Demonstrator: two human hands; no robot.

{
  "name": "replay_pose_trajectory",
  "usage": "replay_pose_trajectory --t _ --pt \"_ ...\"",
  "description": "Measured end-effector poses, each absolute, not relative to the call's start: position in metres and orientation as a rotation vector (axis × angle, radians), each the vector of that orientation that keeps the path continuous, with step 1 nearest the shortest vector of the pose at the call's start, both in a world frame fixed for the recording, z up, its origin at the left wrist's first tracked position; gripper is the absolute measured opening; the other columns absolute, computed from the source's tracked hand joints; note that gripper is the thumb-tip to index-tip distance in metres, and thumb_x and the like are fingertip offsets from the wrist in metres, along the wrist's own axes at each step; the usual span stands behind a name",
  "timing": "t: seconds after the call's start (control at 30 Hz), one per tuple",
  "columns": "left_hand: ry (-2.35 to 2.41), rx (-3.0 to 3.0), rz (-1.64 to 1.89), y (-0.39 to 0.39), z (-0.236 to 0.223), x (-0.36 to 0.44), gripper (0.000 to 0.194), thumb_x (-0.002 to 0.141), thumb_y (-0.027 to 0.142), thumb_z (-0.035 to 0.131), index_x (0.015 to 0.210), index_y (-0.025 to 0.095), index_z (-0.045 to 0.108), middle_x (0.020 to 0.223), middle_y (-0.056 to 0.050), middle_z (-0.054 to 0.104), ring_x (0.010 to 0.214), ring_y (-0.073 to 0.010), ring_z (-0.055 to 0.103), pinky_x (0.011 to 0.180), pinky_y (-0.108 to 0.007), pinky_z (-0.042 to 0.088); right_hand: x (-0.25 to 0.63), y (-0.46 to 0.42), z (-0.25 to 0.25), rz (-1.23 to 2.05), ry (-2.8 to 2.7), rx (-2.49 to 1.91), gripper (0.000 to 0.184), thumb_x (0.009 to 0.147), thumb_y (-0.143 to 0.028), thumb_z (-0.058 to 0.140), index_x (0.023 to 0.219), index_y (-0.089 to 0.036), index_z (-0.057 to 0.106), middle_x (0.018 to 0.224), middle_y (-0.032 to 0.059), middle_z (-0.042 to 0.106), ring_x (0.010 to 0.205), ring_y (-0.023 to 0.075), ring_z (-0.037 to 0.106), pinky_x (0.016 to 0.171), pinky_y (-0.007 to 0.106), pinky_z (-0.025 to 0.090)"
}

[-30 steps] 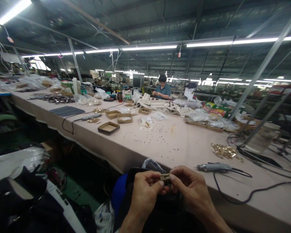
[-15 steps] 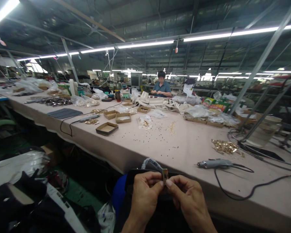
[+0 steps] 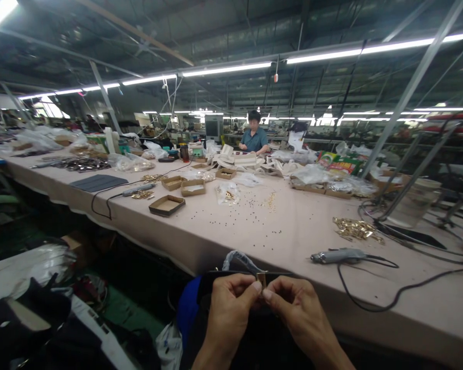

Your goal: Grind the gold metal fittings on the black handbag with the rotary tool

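Just past the table's near edge, my left hand (image 3: 232, 311) pinches a small gold metal plate (image 3: 261, 280) between thumb and fingers. My right hand (image 3: 299, 306) is closed too, with its thumb and fingertips at the plate's lower right edge. Beneath both hands lies a black bag (image 3: 212, 277), mostly hidden by them and dark in shadow. Its handle (image 3: 237, 257), wrapped in clear plastic, arches up behind my left fingers. On the table to the right rests a grey electric screwdriver (image 3: 339, 256) with a black cord.
Gold metal pieces (image 3: 357, 228) lie heaped on the table (image 3: 304, 241) at right. Small dark screws (image 3: 250, 218) are scattered mid-table. An open cardboard box (image 3: 167, 205) stands left, near a second screwdriver (image 3: 139, 188). Across the table sits a co-worker (image 3: 253, 137).
The gold plate sits slightly lower between my fingertips and its face has turned. Both hands stay closed around it. The camera view has shifted a little.
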State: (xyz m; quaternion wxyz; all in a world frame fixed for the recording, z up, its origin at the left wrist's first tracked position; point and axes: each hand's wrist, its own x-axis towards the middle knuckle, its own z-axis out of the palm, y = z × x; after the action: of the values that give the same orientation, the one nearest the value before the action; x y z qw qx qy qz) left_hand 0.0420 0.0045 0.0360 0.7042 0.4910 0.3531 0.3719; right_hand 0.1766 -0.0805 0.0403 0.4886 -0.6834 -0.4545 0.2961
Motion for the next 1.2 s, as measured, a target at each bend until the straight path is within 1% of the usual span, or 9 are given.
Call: replay_pose_trajectory --t 0.1,0.2,0.3,0.4,0.6,0.87,1.0,1.1,1.2 --pt "0.786 1.077 0.838 0.001 0.033 0.045 0.036 0.068 0.043 0.090 0.080 0.010 0.082 0.073 -0.012 0.076 0.066 -0.0212 0.067 0.063 -0.029 0.054 0.177 -0.081 0.039 0.660 -1.149 -1.714 0.040 0.088 -0.052 0.065 0.070 -0.017 0.070 0.066 0.0031 0.059 0.066 0.0180 0.048 0.062 0.031 0.035" --pt "0.801 1.043 0.841 -0.003 0.034 0.047 0.037 0.066 0.045 0.090 0.074 0.010 0.082 0.070 -0.010 0.074 0.064 -0.0189 0.063 0.063 -0.029 0.051 0.177 -0.083 0.036 0.671 -1.159 -1.739 0.037 0.088 -0.049 0.064 0.070 -0.017 0.068 0.068 0.0024 0.057 0.068 0.0184 0.047 0.063 0.031 0.035" --pt "0.840 1.022 0.841 -0.006 0.036 0.047 0.035 0.061 0.043 0.091 0.071 0.011 0.082 0.067 -0.009 0.073 0.062 -0.0158 0.058 0.060 -0.026 0.044 0.179 -0.085 0.035 0.736 -1.180 -1.713 0.032 0.087 -0.044 0.064 0.070 -0.017 0.064 0.066 -0.0005 0.050 0.066 0.0167 0.044 0.062 0.030 0.033" --pt "0.858 1.016 0.831 -0.009 0.035 0.046 0.032 0.060 0.040 0.090 0.069 0.011 0.081 0.068 -0.009 0.072 0.062 -0.0141 0.055 0.058 -0.024 0.039 0.182 -0.089 0.037 0.779 -1.201 -1.679 0.027 0.086 -0.039 0.066 0.069 -0.018 0.061 0.066 -0.0016 0.049 0.067 0.0158 0.044 0.062 0.029 0.032" --pt "0.830 1.007 0.845 -0.014 0.035 0.046 0.031 0.061 0.039 0.091 0.063 0.012 0.077 0.059 -0.004 0.065 0.057 -0.0115 0.051 0.057 -0.023 0.039 0.182 -0.092 0.042 0.802 -1.235 -1.687 0.023 0.085 -0.031 0.067 0.068 -0.018 0.059 0.068 -0.0011 0.054 0.069 0.0162 0.048 0.063 0.028 0.035" --pt "0.818 0.938 0.894 -0.014 0.038 0.045 0.031 0.061 0.038 0.092 0.064 0.012 0.077 0.063 -0.004 0.067 0.061 -0.0126 0.054 0.062 -0.024 0.044 0.174 -0.095 0.032 0.746 -1.212 -1.716 0.032 0.093 -0.047 0.063 0.079 -0.018 0.063 0.070 -0.0007 0.055 0.066 0.0158 0.049 0.060 0.027 0.036" --pt "0.794 0.916 0.874 -0.014 0.037 0.043 0.032 0.061 0.038 0.093 0.062 0.012 0.076 0.066 -0.005 0.068 0.065 -0.0141 0.057 0.064 -0.024 0.046 0.169 -0.097 0.028 0.857 -1.209 -1.583 0.035 0.097 -0.051 0.059 0.084 -0.019 0.065 0.073 0.0004 0.056 0.066 0.0163 0.051 0.058 0.027 0.038" --pt "0.809 0.890 0.863 -0.013 0.037 0.042 0.033 0.057 0.038 0.094 0.060 0.011 0.074 0.061 -0.003 0.063 0.059 -0.0106 0.050 0.059 -0.022 0.041 0.162 -0.096 0.027 0.842 -1.188 -1.597 0.042 0.098 -0.053 0.055 0.076 -0.018 0.064 0.067 0.0004 0.053 0.062 0.0154 0.046 0.055 0.027 0.034" --pt "0.824 0.872 0.827 -0.011 0.037 0.041 0.035 0.058 0.038 0.093 0.056 0.012 0.069 0.055 0.001 0.054 0.054 -0.0083 0.043 0.054 -0.022 0.034 0.157 -0.094 0.027 0.744 -1.193 -1.646 0.043 0.097 -0.052 0.055 0.075 -0.018 0.067 0.068 0.0016 0.055 0.064 0.0163 0.046 0.058 0.029 0.034"
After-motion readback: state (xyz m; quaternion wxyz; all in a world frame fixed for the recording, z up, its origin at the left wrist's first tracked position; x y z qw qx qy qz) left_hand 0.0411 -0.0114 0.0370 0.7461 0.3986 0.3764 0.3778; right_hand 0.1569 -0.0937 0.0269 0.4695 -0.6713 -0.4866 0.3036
